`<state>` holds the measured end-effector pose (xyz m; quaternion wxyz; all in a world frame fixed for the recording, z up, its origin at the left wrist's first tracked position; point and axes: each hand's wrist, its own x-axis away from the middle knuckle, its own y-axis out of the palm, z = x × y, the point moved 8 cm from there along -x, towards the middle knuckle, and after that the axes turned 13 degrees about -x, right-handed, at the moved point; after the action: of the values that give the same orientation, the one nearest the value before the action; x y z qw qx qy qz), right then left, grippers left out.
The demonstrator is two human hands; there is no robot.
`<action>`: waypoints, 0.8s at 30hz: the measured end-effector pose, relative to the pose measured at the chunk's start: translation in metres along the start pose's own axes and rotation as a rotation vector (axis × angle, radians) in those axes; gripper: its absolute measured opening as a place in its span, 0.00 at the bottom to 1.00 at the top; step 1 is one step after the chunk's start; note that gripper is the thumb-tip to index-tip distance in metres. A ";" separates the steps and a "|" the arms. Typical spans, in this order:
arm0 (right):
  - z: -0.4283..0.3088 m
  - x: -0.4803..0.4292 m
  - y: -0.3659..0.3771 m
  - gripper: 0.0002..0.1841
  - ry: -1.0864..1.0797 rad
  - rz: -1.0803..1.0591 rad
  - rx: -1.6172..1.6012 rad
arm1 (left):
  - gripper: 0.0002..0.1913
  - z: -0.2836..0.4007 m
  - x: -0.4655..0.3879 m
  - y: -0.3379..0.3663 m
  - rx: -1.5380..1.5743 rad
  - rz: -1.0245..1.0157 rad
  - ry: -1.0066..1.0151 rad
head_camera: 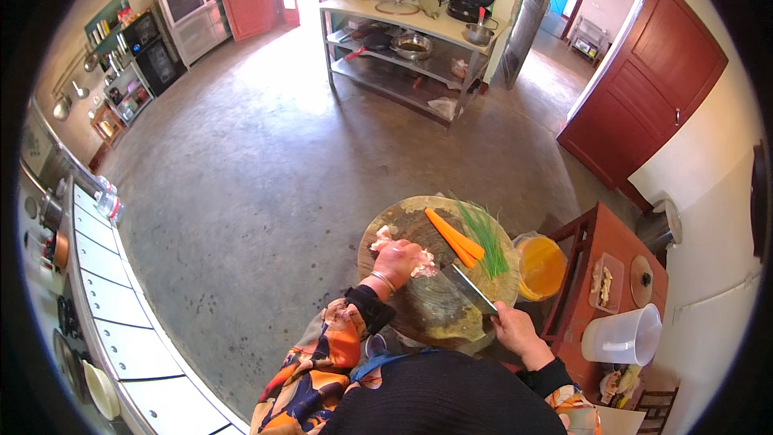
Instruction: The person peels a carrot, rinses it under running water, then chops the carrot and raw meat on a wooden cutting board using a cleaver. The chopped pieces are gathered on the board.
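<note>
A round wooden chopping block (416,320) stands before me. On its left part, my left hand (397,261) is closed over a piece of raw pale-pink meat (425,266), which sticks out on both sides of the fingers. My right hand (514,329) grips the handle of a cleaver (468,290) at the block's lower right edge; its blade lies over the block, pointing up and left towards the meat. Beyond the blade lie peeled carrot pieces (453,237), side by side. A bunch of green chives or scallions (486,235) lies to the right of the carrot, reaching the block's far edge.
An orange-yellow bucket (541,267) stands right of the block. Next to it, a red wooden table (628,241) holds a plastic container (606,283), a glass lid (648,278) and a translucent pitcher (622,335). A white-fronted counter (115,308) runs along the left; a metal shelf table (410,15) stands farther off.
</note>
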<state>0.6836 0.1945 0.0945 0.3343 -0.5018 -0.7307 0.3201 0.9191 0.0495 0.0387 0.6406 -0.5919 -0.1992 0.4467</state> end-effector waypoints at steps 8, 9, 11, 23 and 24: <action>0.002 0.000 -0.001 0.10 0.015 0.004 -0.009 | 0.10 -0.011 -0.005 -0.016 0.135 0.017 -0.084; 0.002 0.000 -0.001 0.10 0.017 0.005 -0.012 | 0.12 -0.004 -0.006 -0.023 0.079 0.030 -0.018; 0.002 0.000 -0.002 0.10 0.022 0.005 -0.020 | 0.17 0.008 -0.006 -0.020 -0.018 -0.118 0.073; 0.006 0.001 0.001 0.09 0.030 0.009 -0.013 | 0.18 0.008 -0.022 0.019 -0.086 -0.362 -0.106; 0.006 0.001 0.000 0.09 0.021 0.015 -0.020 | 0.18 0.003 -0.023 0.026 -0.045 -0.408 -0.167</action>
<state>0.6787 0.1946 0.0910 0.3345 -0.5138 -0.7266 0.3101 0.8963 0.0301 0.0215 0.6857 -0.5146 -0.3770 0.3506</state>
